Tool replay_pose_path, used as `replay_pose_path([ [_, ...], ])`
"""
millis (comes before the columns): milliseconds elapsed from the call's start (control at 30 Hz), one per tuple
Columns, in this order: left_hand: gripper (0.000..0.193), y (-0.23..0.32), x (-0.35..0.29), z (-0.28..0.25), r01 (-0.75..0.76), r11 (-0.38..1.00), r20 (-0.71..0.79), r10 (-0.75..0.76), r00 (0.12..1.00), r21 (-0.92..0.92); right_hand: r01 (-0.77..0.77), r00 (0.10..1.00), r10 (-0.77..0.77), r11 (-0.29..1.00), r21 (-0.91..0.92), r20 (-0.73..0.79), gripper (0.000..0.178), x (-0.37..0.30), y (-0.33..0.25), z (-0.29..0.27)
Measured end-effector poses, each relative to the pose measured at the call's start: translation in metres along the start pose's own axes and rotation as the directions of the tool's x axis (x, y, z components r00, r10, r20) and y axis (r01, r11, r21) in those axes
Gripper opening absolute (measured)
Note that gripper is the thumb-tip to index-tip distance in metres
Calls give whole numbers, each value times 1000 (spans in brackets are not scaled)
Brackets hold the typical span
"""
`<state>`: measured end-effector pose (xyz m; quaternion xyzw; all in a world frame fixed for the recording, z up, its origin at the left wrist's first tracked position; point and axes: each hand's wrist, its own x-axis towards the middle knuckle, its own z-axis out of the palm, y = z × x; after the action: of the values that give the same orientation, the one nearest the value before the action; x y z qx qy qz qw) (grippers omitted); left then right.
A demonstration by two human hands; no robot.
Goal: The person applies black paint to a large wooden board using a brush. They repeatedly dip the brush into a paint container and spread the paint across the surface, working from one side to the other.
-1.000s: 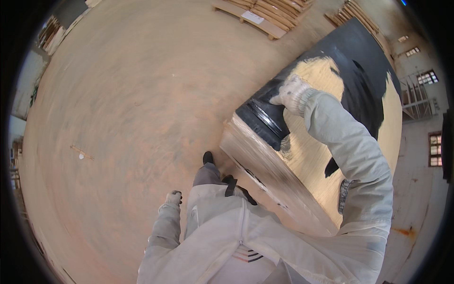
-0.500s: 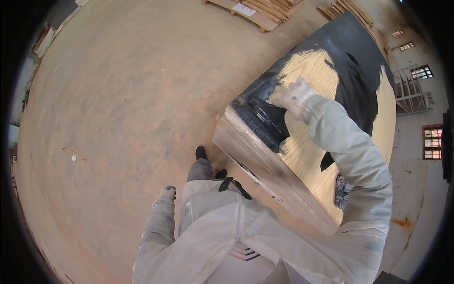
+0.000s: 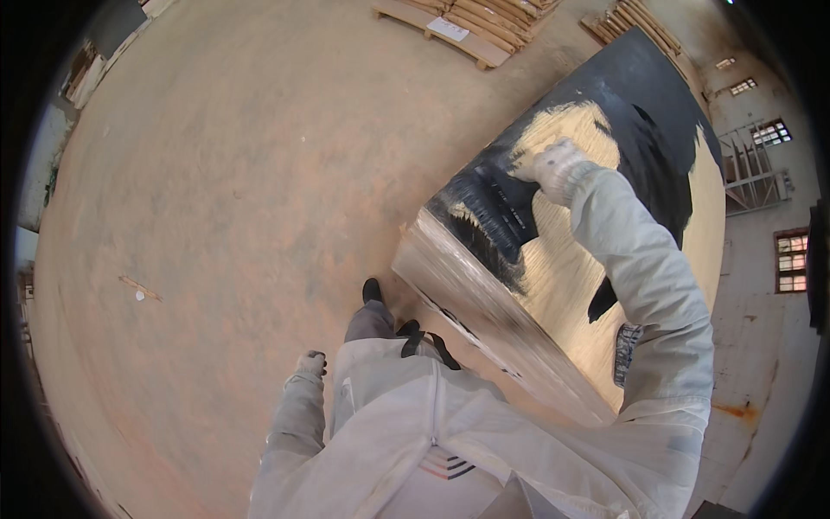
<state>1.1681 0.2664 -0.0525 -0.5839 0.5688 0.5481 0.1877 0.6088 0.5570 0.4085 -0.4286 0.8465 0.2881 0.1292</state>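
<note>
My right hand (image 3: 556, 167), in a white glove, is closed over the upper edge of a wide, black-smeared scraper (image 3: 512, 206). The scraper lies against the top of a big stack of wooden sheets (image 3: 562, 251), near its left corner. Wet-looking black coating (image 3: 644, 78) covers much of that top, while pale grained wood shows in patches. My left hand (image 3: 311, 363), also gloved, hangs low at my side away from the stack, its fingers curled with nothing visible in them. A mottled black-and-grey object (image 3: 626, 353), partly hidden by my right sleeve, sits at the stack's near right edge.
The stack's pale side (image 3: 484, 303) rises right beside my feet (image 3: 372, 290). Brown bundles lie on a pallet (image 3: 441, 33) at the far side. A metal frame (image 3: 754, 177) leans by the right wall. A small wood scrap (image 3: 138, 286) lies on the floor at left.
My right hand has moved slightly right with the scraper. Pale streaks now show through the black near the stack's left corner. My left hand stays low at my side.
</note>
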Motion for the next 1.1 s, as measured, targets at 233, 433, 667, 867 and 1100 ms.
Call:
replay_pose_path([
  [233, 27, 10, -3, -5, -26, 1000, -15, 26, 1000, -8, 108, 984, -100, 993, -43, 144, 51, -20, -13, 6],
  [433, 27, 5, 5, -7, 43, 995, 6, -44, 999, 91, -28, 987, 25, 1000, 12, 162, 60, 13, 6, -7],
  [667, 24, 45, 7, -6, -33, 999, 5, 33, 999, -2, -290, 948, 261, 943, 160, 182, 63, -26, 60, 19],
  [867, 23, 37, 14, -9, -19, 1000, 16, 18, 1000, 24, -259, 964, 256, 849, 461, 71, 72, -76, 49, 8],
  [1100, 23, 52, 25, -9, 43, 991, 42, -49, 998, 130, -62, 997, 83, 804, 592, -8, 62, -85, 17, 24],
])
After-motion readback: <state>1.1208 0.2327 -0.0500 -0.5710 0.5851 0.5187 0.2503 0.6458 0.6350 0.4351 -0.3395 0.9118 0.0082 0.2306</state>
